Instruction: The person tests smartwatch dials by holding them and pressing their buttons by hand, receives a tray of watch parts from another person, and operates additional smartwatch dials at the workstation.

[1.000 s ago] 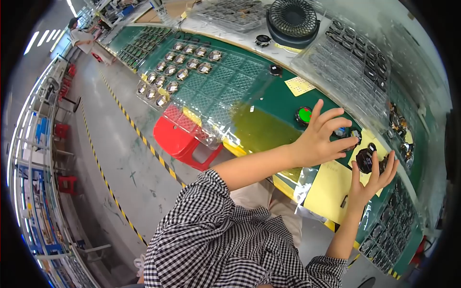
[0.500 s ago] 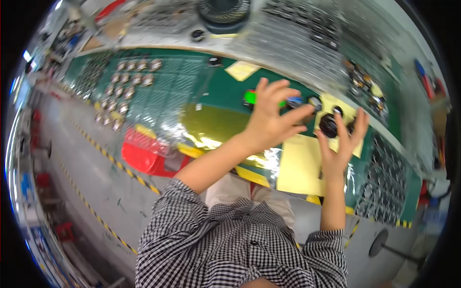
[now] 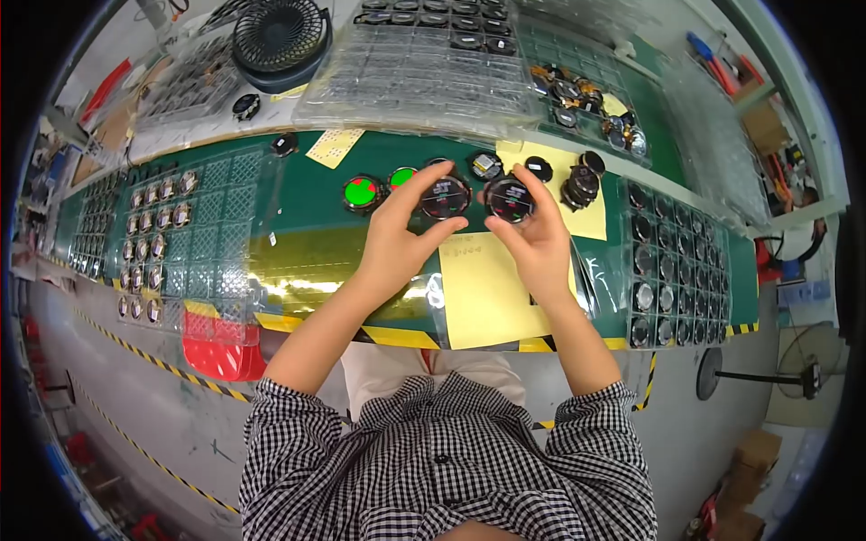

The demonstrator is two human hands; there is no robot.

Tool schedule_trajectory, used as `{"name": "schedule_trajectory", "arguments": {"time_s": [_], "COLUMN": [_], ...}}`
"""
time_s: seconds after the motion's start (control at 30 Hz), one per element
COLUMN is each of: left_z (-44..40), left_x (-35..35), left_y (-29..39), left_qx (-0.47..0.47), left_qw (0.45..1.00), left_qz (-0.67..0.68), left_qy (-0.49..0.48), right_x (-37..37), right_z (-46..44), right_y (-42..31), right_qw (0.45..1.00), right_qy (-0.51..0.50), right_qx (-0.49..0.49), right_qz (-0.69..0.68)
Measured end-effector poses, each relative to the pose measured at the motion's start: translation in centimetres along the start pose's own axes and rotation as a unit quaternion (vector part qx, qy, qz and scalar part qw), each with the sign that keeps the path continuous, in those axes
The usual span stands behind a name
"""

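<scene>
My left hand (image 3: 397,236) grips a round black module (image 3: 445,197) between thumb and fingers. A second round black module (image 3: 509,199) is pinched in my right hand (image 3: 539,242), close beside the first, with a small gap between them. Both dark faces point up and show small coloured marks. Left of my left hand lie two round parts with green faces, one of them a green-and-red disc (image 3: 361,191). Behind my hands sits a round part with a silver centre (image 3: 485,165). A black ring-like part (image 3: 538,169) and stacked black parts (image 3: 580,187) rest on yellow paper.
A yellow sheet (image 3: 492,293) lies below my hands. A clear tray of metallic parts (image 3: 203,225) is at the left, a tray of dark round parts (image 3: 677,261) at the right. Behind are stacked clear trays (image 3: 415,90) and a black fan (image 3: 281,41). A red stool (image 3: 221,353) stands below.
The view has swung to the right. My hands have come together over the mat; the left, spread and apart from the modules before, now holds one, and the right holds another.
</scene>
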State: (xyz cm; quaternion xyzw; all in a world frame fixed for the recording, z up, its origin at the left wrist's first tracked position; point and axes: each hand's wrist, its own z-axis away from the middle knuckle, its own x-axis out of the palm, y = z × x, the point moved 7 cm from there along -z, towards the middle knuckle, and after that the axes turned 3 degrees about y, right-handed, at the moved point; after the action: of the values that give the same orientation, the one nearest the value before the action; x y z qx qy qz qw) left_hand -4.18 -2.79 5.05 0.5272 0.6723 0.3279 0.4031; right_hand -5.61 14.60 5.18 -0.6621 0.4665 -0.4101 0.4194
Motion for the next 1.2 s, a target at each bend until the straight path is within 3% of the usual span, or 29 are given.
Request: {"name": "schedule_trajectory", "arguments": {"time_s": [0.13, 0.27, 0.37, 0.77, 1.2], "left_z": [0.5, 0.7, 0.8, 0.6, 0.7], "left_x": [1.6, 2.1, 2.0, 1.3, 1.7], "left_y": [-2.5, -2.4, -2.1, -0.8, -0.9], "left_qx": [-0.18, -0.189, -0.185, -0.142, -0.135], "left_qw": [0.957, 0.952, 0.952, 0.973, 0.968], "left_qz": [0.222, 0.233, 0.236, 0.159, 0.198], "left_qy": [-0.051, -0.064, -0.062, -0.085, -0.068], "right_x": [-0.4, -1.3, -0.8, -0.9, -0.7], "right_z": [-0.2, 0.1, 0.2, 0.4, 0.4], "right_y": [2.2, 4.0, 3.4, 2.3, 1.9], "right_qw": [0.992, 0.984, 0.975, 0.983, 0.986], "right_qy": [-0.008, -0.004, 0.026, 0.016, 0.014], "right_qx": [0.107, 0.176, 0.191, 0.18, 0.167], "right_qz": [-0.062, -0.028, -0.114, -0.028, -0.008]}}
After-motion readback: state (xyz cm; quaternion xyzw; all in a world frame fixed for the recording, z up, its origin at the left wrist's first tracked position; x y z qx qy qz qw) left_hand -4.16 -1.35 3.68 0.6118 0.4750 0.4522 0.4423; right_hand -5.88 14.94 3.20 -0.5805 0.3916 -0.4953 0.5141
